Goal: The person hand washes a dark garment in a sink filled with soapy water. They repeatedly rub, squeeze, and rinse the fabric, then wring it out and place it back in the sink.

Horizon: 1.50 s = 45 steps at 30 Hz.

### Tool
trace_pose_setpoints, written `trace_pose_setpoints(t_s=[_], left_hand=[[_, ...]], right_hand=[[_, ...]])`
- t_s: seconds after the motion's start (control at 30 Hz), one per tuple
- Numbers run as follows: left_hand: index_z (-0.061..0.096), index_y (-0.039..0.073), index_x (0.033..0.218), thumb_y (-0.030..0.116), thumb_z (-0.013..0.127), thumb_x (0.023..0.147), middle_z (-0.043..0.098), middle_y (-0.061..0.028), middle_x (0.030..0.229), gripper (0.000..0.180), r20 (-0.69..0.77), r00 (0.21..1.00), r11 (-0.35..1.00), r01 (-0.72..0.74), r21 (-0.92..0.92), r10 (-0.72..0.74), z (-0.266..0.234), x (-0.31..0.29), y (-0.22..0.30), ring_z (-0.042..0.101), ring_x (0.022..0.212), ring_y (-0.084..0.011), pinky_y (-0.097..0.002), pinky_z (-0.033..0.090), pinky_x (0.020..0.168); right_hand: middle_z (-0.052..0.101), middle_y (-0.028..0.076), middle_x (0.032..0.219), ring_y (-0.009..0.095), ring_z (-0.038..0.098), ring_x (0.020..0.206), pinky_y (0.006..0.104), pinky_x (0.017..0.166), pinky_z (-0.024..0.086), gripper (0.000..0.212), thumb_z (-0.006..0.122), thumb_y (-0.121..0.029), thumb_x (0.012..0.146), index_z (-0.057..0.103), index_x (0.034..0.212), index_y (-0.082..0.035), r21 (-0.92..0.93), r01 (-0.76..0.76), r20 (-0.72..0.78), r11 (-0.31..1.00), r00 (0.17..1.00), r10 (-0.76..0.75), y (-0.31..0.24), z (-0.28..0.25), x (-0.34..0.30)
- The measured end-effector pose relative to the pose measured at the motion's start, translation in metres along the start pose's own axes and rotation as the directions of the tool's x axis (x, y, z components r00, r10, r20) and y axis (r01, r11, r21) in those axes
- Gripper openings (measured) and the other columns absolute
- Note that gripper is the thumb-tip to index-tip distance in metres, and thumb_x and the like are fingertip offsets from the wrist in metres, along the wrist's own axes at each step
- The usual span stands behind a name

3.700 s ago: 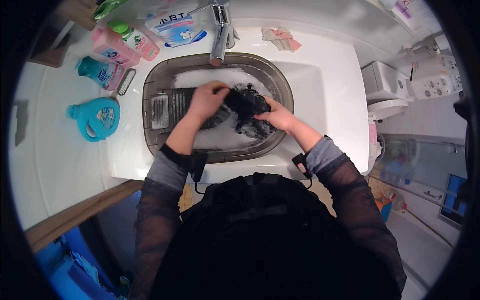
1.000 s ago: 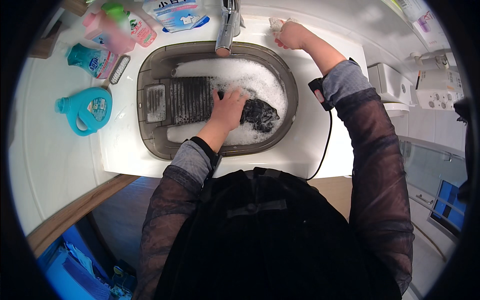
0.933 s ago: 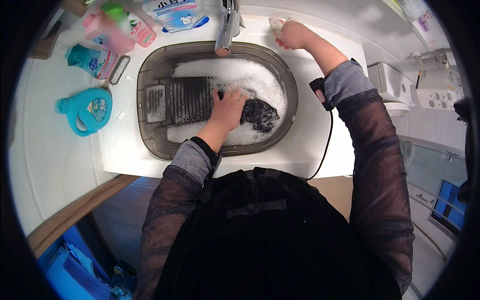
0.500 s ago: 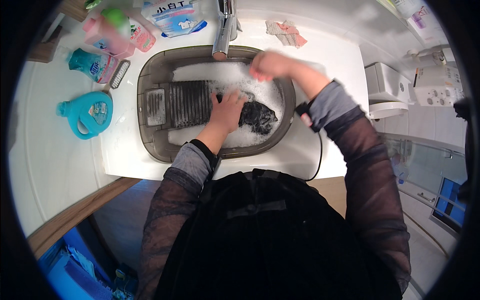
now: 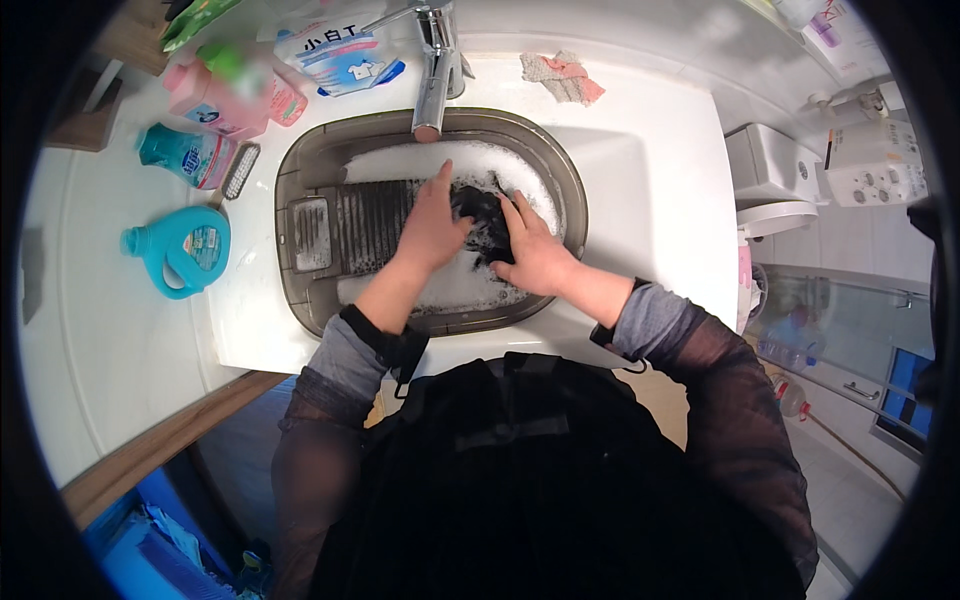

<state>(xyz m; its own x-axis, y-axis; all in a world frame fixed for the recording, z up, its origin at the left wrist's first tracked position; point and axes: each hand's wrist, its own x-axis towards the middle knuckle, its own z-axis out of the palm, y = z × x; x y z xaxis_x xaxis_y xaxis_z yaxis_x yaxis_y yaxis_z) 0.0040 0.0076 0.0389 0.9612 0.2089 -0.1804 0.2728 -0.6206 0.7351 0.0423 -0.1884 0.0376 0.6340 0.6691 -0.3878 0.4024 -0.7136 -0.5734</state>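
A wet black cloth (image 5: 482, 212) lies bunched in white suds inside a translucent grey basin (image 5: 296, 150). Left of it is the basin's ribbed washboard (image 5: 372, 215), dark with suds on the ridges. My left hand (image 5: 433, 228) rests at the board's right end, against the cloth's left side, with index finger and thumb stretched apart. On the cloth's right side lies my right hand (image 5: 538, 252), its fingers and thumb spread around the edge. Both hands touch the cloth without visibly gripping it. Part of the cloth is hidden by fingers and foam.
A chrome faucet (image 5: 432, 90) hangs over the basin's far rim. At left stand a teal jug (image 5: 185, 252), a blue-green bottle (image 5: 180, 155), a scrub brush (image 5: 240, 172) and pink bottles (image 5: 225, 100). A detergent pouch (image 5: 345, 65) and a pink-grey rag (image 5: 565, 77) lie behind.
My right hand has come down from above the basin's far right onto the cloth. My left hand has shifted slightly left. The cloth is bunched differently, nearer the washboard.
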Motion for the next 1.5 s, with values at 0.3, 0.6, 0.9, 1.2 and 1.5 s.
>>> trace_pose_setpoints(t_s=[0.3,0.6,0.9,1.2,1.5], left_hand=[[0.008,0.019,0.16,0.024,0.085,0.066,0.007,-0.023,0.163,0.122,0.38,0.924,0.623,-0.314,0.716,0.029,0.051,0.001,-0.01,0.011,0.148,-0.0511,-0.0704,0.022,0.111],[0.067,0.014,0.124,0.023,0.073,0.079,0.055,-0.0079,0.14,0.047,0.549,0.756,0.426,-0.392,0.815,-0.357,0.064,0.096,-0.008,0.053,0.126,-0.033,-0.0609,0.035,0.106],[0.066,0.013,0.116,0.009,0.068,0.078,0.068,-0.0178,0.117,0.038,0.19,0.957,0.776,-0.288,0.56,0.219,0.017,0.048,-0.004,0.064,0.109,-0.0386,-0.0484,0.05,0.089],[0.063,0.001,0.118,-0.007,0.07,0.077,0.066,-0.0056,0.103,0.042,0.041,0.998,0.893,-0.027,-0.449,0.05,-0.052,-0.024,0.027,0.059,0.094,-0.0132,-0.0269,0.049,0.085],[0.053,0.007,0.13,-0.008,0.063,0.082,0.062,-0.0058,0.116,0.052,0.025,0.989,0.656,0.116,-0.746,-0.147,-0.039,-0.046,-0.006,0.06,0.107,-0.0173,-0.0302,0.049,0.093]], right_hand=[[0.014,0.028,0.161,0.045,0.037,0.139,0.0608,0.1,0.044,0.109,0.071,-0.046,0.084,0.004,0.157,-0.001,-0.4,-0.112,0.229,0.91,0.949,0.217,-0.004,0.025,0.031],[0.071,0.013,0.115,0.034,0.067,0.109,0.0453,0.093,0.053,0.052,0.068,-0.048,0.082,0.071,0.117,-0.01,-0.301,-0.127,0.32,0.945,0.92,0.226,0.038,0.024,0.097],[0.041,0.029,0.147,0.039,0.045,0.135,0.041,0.112,0.038,0.119,0.089,-0.041,0.062,0.024,0.152,0.0,0.111,-0.031,-0.124,0.993,0.991,0.045,0.055,0.017,0.068],[0.059,0.023,0.132,0.034,0.056,0.123,0.038,0.107,0.042,0.088,0.09,-0.038,0.061,0.055,0.133,0.0,0.236,0.146,-0.236,0.961,0.968,-0.089,0.047,0.022,0.033],[0.069,0.007,0.1,0.015,0.064,0.088,0.0286,0.082,0.052,0.04,0.073,-0.003,0.076,0.061,0.115,0.001,0.878,0.148,-0.202,0.455,0.977,0.072,-0.024,-0.038,-0.006]])
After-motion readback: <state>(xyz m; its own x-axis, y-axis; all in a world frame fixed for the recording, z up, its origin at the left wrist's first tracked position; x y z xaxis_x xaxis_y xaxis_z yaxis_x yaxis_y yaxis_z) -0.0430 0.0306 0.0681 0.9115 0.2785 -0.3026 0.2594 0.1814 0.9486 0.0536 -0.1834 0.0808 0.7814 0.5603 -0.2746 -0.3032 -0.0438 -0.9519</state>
